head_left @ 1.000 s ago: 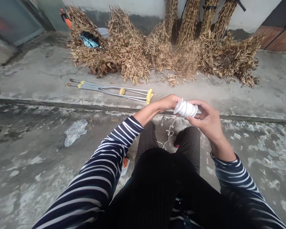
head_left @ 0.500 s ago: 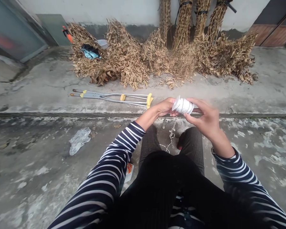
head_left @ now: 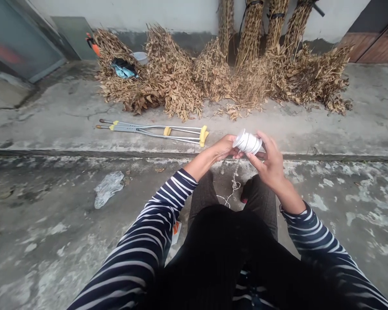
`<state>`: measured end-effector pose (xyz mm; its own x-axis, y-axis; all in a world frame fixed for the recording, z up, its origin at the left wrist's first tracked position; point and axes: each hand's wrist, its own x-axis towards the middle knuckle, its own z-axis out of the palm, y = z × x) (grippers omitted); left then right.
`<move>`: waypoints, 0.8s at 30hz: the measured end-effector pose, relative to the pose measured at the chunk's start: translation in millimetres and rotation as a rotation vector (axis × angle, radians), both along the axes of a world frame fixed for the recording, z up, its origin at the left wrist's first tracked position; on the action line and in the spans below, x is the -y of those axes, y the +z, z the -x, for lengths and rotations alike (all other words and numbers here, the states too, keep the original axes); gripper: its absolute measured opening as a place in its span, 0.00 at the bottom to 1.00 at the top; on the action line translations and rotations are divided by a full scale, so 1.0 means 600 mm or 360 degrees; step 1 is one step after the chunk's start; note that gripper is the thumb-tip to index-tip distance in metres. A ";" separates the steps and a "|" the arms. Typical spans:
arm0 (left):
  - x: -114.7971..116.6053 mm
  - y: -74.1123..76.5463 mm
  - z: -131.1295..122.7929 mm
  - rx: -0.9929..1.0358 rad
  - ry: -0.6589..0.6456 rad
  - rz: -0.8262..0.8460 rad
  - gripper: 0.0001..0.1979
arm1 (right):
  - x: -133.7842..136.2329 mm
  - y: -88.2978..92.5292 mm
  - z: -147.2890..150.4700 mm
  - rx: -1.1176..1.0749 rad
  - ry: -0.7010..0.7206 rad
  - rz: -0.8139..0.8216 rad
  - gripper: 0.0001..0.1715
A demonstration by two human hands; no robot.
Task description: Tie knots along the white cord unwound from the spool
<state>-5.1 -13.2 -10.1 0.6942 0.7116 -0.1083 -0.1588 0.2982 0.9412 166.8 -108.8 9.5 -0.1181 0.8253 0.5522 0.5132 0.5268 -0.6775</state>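
Note:
A white spool [head_left: 247, 142] wound with thin thread lies sideways between both hands above my knees. My left hand [head_left: 225, 148] pinches its left flange. My right hand [head_left: 269, 162] curls round its right end, fingers closed on it. A knotted white string [head_left: 233, 184] hangs below the spool down to the ground between my legs. Striped sleeves cover both forearms.
A pair of metal crutches [head_left: 155, 129] with yellow pads lies on the raised concrete strip ahead. Heaps of dry brown leafy stalks [head_left: 213, 73] stand against the wall. A crumpled clear plastic bag [head_left: 107, 187] lies on the ground to the left. An orange-and-white packet [head_left: 175, 229] sits by my left thigh.
The spool and both hands have stayed nearly in place. My right hand has shifted slightly left and turned closer round the spool's end; the view has tilted a little.

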 end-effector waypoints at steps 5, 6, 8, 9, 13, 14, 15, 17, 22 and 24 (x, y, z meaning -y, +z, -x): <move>0.001 -0.008 0.011 -0.0112 -0.0132 -0.0091 0.11 | -0.005 -0.007 -0.003 -0.0132 0.0034 0.0031 0.32; 0.000 -0.007 0.014 -0.0125 -0.0172 -0.0097 0.12 | -0.006 -0.005 -0.004 -0.0164 0.0046 0.0052 0.32; -0.003 -0.005 0.020 -0.0103 -0.0215 -0.0070 0.14 | -0.009 0.001 -0.007 -0.0266 0.0096 0.0087 0.32; -0.004 -0.003 0.022 -0.0066 -0.0211 -0.0043 0.16 | -0.010 0.005 -0.007 -0.0326 0.0130 0.0099 0.32; -0.002 -0.009 0.030 0.0180 -0.0180 0.0054 0.24 | -0.011 0.017 -0.005 -0.0471 0.0227 0.0097 0.31; 0.001 -0.012 0.029 0.0233 -0.0192 0.0067 0.24 | -0.011 0.018 -0.005 -0.0475 0.0231 0.0094 0.31; 0.004 -0.016 0.028 0.0274 -0.0204 0.0078 0.24 | -0.012 0.018 -0.005 -0.0479 0.0225 0.0095 0.31; 0.011 -0.021 0.022 0.0336 -0.0201 0.0103 0.23 | -0.016 0.017 -0.008 -0.0506 0.0198 0.0106 0.32; 0.015 -0.014 0.007 0.0374 -0.0197 0.0133 0.24 | -0.030 0.019 -0.027 -0.0734 0.0176 0.0243 0.39; 0.015 -0.010 0.006 0.0322 -0.0242 0.0129 0.24 | -0.032 0.027 -0.035 -0.0779 0.0189 0.0310 0.40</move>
